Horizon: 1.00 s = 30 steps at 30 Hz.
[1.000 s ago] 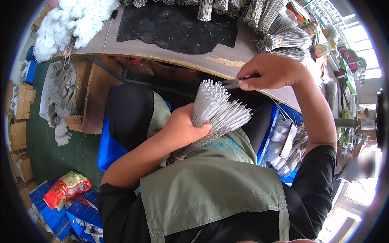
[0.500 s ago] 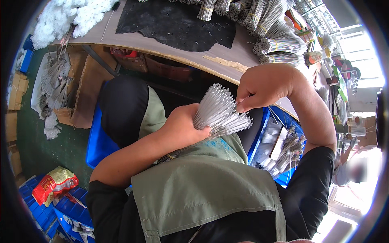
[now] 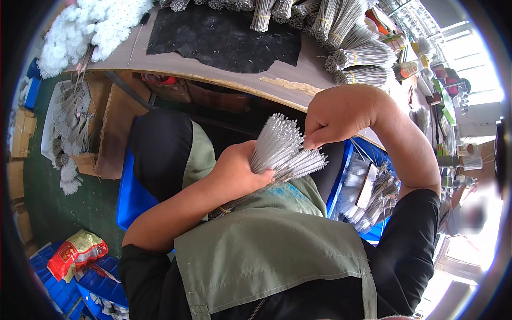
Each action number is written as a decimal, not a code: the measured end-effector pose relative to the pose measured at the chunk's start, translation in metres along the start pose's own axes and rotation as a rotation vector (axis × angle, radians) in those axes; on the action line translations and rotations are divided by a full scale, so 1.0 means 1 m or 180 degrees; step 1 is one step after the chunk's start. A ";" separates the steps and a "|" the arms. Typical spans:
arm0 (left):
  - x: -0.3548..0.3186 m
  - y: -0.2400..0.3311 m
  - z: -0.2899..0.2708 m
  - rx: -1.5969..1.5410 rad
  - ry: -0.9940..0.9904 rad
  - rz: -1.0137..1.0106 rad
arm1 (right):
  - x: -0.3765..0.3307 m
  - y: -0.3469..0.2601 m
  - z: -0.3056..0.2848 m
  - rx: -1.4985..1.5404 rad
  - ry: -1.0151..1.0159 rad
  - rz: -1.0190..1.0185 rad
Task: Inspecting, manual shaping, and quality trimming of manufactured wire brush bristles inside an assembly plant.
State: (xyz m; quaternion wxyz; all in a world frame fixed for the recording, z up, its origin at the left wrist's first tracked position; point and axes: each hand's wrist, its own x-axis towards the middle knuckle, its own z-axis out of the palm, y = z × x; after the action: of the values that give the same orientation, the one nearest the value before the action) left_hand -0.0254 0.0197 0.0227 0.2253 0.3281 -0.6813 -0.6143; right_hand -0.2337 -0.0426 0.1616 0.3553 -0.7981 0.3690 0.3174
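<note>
Over my lap, my left hand (image 3: 238, 169) is wrapped round a thick bundle of thin wire brushes (image 3: 285, 150) with white bristle ends. Those ends fan out up and to the right, split into two clumps. The wire stems run back under my left forearm, where most of them are hidden. At the right edge of the bundle my right hand (image 3: 341, 118) is closed, thumb and forefinger pinched at the brush tips. Whatever lies between those fingers is too small or too covered to make out.
Ahead is a workbench (image 3: 213, 80) with a black mat (image 3: 226, 40) and tied wire bundles (image 3: 368, 56). White fluffy brushes (image 3: 90, 32) lie at its left. A blue bin (image 3: 333, 194) with brushes stands by my right leg; a red bag (image 3: 74, 255) lies lower left.
The view has shifted slightly, so the bench and floor things sit a little differently. My left hand keeps its hold on the bundle; my right hand stays pinched beside the tips.
</note>
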 end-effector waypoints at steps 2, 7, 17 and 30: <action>0.001 0.005 -0.002 -0.0069 -0.0022 0.0022 | 0.000 -0.001 -0.001 -0.0048 -0.0024 0.0037; 0.001 0.008 -0.004 0.0018 0.0036 0.0020 | -0.003 0.009 0.002 0.0072 0.0087 -0.0103; 0.004 0.006 -0.010 -0.0830 -0.0028 -0.0381 | 0.066 0.045 0.072 0.3839 0.2695 -0.1555; 0.002 -0.007 -0.018 -0.1819 0.0264 -0.0708 | 0.082 0.017 0.089 0.4398 0.3059 -0.2033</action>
State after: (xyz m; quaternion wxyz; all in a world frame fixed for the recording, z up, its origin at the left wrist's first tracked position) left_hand -0.0132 0.0059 0.0186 0.2674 0.3488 -0.4312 -0.7880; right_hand -0.2261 -0.0096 0.0444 0.6345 -0.5178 0.3469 -0.4571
